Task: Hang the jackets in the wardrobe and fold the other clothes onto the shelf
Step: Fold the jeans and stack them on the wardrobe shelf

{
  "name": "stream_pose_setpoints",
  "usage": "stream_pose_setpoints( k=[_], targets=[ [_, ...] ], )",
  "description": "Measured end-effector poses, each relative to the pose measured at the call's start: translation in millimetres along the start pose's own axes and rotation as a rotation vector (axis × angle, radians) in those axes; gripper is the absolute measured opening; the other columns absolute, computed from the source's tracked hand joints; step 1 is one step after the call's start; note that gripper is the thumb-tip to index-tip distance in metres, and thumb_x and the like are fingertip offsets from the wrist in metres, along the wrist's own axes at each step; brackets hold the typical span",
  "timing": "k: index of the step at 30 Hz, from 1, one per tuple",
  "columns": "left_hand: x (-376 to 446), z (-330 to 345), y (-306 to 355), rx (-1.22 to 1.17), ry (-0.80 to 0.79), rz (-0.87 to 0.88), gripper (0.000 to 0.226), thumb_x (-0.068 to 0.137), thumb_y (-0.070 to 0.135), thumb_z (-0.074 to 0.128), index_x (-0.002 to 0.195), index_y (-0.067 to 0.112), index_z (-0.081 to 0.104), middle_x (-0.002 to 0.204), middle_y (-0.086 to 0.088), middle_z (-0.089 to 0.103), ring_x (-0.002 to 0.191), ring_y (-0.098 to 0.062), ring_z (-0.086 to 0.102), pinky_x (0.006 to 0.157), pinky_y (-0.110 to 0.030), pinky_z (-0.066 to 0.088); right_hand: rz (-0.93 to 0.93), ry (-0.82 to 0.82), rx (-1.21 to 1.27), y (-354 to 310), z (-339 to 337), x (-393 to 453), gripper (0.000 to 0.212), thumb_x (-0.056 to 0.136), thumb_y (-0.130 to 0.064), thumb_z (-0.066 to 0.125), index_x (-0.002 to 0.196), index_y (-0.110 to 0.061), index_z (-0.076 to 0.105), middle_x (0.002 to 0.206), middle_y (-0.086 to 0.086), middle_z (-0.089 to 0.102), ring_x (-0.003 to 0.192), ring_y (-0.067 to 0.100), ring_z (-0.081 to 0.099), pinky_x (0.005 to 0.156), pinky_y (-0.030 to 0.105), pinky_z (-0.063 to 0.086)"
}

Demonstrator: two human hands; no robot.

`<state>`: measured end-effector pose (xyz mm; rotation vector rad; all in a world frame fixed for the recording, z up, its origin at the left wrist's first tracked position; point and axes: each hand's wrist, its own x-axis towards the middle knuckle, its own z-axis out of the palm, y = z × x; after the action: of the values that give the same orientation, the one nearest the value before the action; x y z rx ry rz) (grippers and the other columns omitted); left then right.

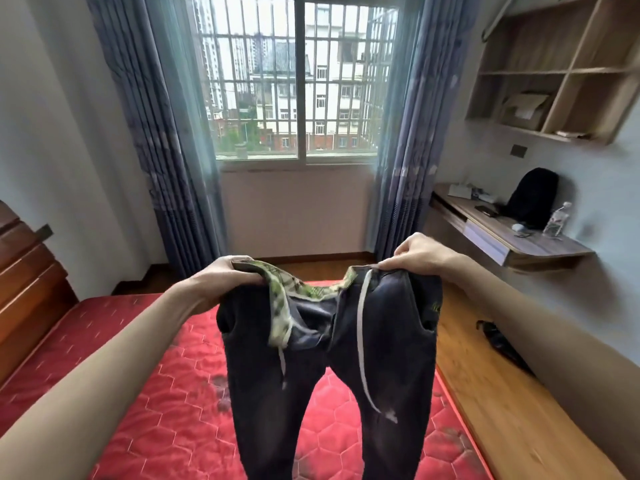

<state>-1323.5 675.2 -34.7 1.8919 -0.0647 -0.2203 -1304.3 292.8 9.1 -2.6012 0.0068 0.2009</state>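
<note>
Left hand (pixel 227 275) and right hand (pixel 420 252) each grip a waistband corner of the dark jeans (pixel 329 358), legs hanging above the red mattress (pixel 166 393).

I see dark faded denim trousers (pixel 332 358), matt, with a green printed cloth lining and white woven drawstring (pixel 362 327). Red quilted mattress (pixel 166 403) has a satin sheen. Floor (pixel 491 393) is smooth wood; the wall-mounted surface (pixel 540 242) is matt wood grain. Curtains (pixel 156 133) are thin blue cloth.
</note>
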Motion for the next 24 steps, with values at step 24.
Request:
stream_pose_setpoints(
  k=[24],
  targets=[
    [1.0,128.0,13.5,0.030,0.284,0.325,0.011,0.098,0.024,0.070,0.089,0.023,0.064,0.082,0.010,0.072,0.075,-0.004,0.065,0.080,-0.036,0.055,-0.060,0.126,0.651,-62.6,86.3,-9.9,0.034,0.091,-0.039,0.070,0.098,-0.007,0.078,0.092,0.012,0.079,0.081,0.024,0.076,0.072,0.046,0.066]
  ],
)
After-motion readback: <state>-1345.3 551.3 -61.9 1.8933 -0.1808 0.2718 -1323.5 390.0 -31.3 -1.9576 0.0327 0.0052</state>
